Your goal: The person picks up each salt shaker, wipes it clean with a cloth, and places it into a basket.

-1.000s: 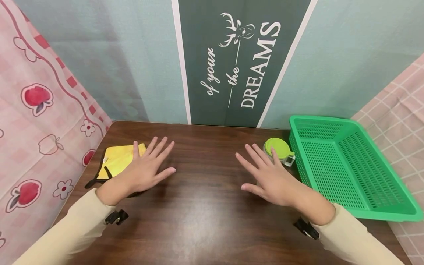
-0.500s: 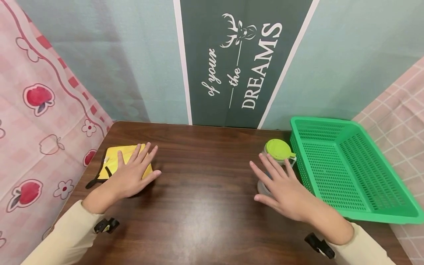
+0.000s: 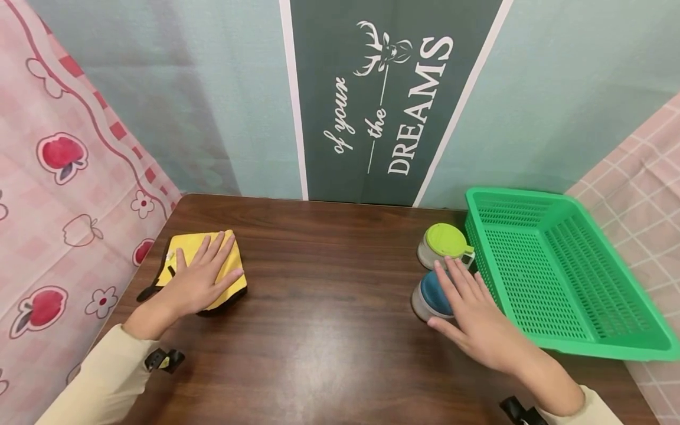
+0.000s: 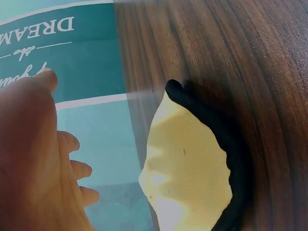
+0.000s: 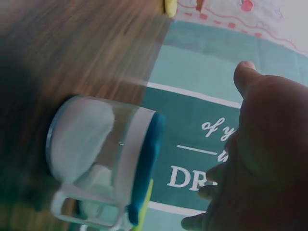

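Note:
My left hand [image 3: 199, 283], fingers spread, hovers over a folded yellow cloth with black edging [image 3: 183, 251] at the table's left. In the left wrist view a gap shows between that hand [image 4: 33, 159] and the cloth [image 4: 190, 163]. On the right, my right hand [image 3: 478, 321] has its fingers extended above a clear jar with a blue lid [image 3: 432, 295], partly covering it in the head view. White contents and a side handle show on this jar [image 5: 86, 139] in the right wrist view. Just behind it stands a similar jar with a lime-green lid [image 3: 446, 239].
A green plastic basket [image 3: 536, 342] stands at the right, close beside the jars. The brown wooden table [image 3: 319, 307] ends at a printed cloth backdrop [image 3: 356, 177]. Patterned curtains [image 3: 106, 195] line the sides.
Both hands have moved apart and toward the person: the left shifted left over the yellow cloth, the right shifted right and nearer, uncovering the blue-lidded jar.

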`<state>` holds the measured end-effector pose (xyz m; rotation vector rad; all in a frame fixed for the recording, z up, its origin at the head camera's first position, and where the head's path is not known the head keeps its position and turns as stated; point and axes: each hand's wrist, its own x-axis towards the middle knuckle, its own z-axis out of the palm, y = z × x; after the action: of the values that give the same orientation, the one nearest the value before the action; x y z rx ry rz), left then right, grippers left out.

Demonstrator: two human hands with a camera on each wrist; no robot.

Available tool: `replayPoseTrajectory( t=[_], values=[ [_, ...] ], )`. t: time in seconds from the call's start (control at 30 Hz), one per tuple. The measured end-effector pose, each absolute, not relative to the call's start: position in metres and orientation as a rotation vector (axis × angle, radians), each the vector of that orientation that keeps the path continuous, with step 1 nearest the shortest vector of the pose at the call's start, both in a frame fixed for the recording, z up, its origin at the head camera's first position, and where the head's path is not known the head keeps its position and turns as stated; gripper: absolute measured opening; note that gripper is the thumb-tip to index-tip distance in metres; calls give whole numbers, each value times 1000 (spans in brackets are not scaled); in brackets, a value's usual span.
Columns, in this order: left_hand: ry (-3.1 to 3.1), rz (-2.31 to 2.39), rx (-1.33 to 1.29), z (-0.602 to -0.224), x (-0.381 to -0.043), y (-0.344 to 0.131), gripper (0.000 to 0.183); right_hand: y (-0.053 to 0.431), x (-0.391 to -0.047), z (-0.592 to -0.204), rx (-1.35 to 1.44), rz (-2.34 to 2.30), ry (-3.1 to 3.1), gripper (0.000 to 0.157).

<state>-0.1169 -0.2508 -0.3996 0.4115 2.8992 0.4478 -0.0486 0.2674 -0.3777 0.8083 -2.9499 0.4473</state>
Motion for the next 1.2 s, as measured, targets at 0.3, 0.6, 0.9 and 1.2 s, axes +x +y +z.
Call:
replayPoseTrajectory(
  t=[0.3,0.6,0.9,1.2],
  values=[
    [2908,444,378,-408,-127,-261,84,281,-45,-395,721,524,-2868,93],
    [2918,449,319,-422,-135,-276,86,284,-39,-411,598,641,-2867,93],
    [2948,457,234,-438,-151,-291,93,285,-35,-427,475,822,-2863,91],
    [2945,465,210,-450,-159,-296,96,285,-34,-435,302,1008,-2879,87]
  ],
)
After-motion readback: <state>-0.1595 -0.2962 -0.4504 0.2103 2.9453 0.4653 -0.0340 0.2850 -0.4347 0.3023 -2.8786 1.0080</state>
